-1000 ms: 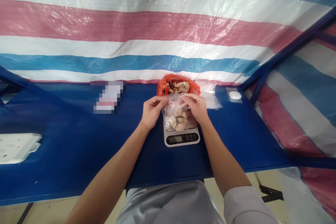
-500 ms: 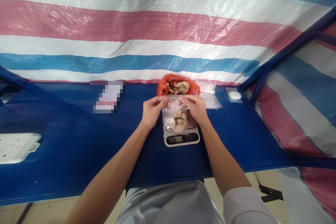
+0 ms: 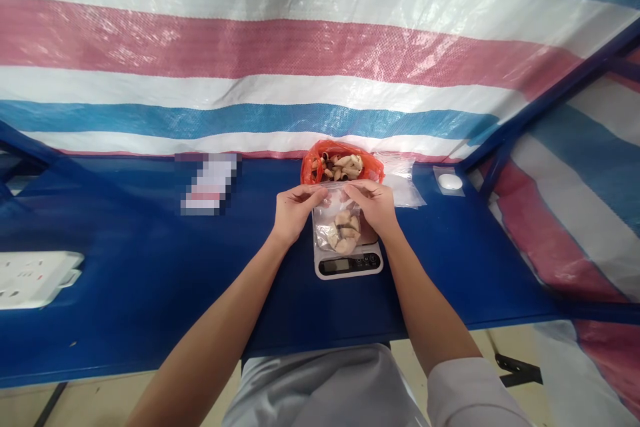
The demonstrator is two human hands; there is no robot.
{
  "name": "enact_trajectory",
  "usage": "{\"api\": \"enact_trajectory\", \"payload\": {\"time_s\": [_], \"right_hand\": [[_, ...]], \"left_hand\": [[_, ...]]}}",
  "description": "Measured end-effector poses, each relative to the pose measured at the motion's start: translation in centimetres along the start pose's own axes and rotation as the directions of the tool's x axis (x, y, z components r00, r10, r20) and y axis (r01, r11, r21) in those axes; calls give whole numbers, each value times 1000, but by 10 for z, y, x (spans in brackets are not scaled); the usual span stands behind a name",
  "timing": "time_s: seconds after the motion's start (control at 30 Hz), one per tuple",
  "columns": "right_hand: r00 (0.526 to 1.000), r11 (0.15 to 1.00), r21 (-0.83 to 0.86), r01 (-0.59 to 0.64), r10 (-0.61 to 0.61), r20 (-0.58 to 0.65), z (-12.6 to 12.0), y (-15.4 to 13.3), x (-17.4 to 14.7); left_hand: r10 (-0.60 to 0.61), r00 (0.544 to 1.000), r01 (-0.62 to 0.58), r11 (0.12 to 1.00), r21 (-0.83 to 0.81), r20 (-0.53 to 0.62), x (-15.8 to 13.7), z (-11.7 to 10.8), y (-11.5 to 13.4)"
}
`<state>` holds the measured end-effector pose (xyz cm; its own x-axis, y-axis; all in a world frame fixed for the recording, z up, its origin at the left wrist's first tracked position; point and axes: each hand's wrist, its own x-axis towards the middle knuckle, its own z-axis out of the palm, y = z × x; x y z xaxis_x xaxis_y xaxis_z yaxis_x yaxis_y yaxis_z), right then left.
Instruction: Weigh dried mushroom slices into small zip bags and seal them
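A clear zip bag (image 3: 325,221) with several pale dried slices (image 3: 345,233) in its lower part hangs over the kitchen scale (image 3: 350,267). My left hand (image 3: 294,210) pinches the bag's top edge on the left, thumb pointing inward. On the right, my right hand (image 3: 374,205) pinches the same edge between thumb and fingers. The bag covers much of the scale's plate; whether it rests there I cannot tell. Just behind my hands stands an open red plastic bag (image 3: 316,155) filled with dried pieces, some pale, some brown.
Flat clear bags (image 3: 407,190) lie right of the red bag, with a white oval object (image 3: 450,181) on clear film further right. A white power strip (image 3: 40,279) is at the left edge. A blurred-out item (image 3: 213,180) lies back left on the blue table (image 3: 150,267). Striped sheeting (image 3: 280,47) rises behind.
The view has shifted slightly, so everything sits a little further right. Both hands keep their pinch on the zip bag's top edge, with the left thumb slightly nearer the middle.
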<state>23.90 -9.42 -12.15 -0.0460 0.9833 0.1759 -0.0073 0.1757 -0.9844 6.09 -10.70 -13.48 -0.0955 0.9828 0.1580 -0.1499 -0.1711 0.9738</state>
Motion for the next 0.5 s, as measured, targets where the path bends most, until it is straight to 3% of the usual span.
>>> {"api": "enact_trajectory", "payload": {"time_s": [0.5], "right_hand": [[1000, 998, -54, 12, -11, 20, 1, 0, -3]], "left_hand": [[45, 999, -45, 997, 69, -2, -2, 3, 2]]}}
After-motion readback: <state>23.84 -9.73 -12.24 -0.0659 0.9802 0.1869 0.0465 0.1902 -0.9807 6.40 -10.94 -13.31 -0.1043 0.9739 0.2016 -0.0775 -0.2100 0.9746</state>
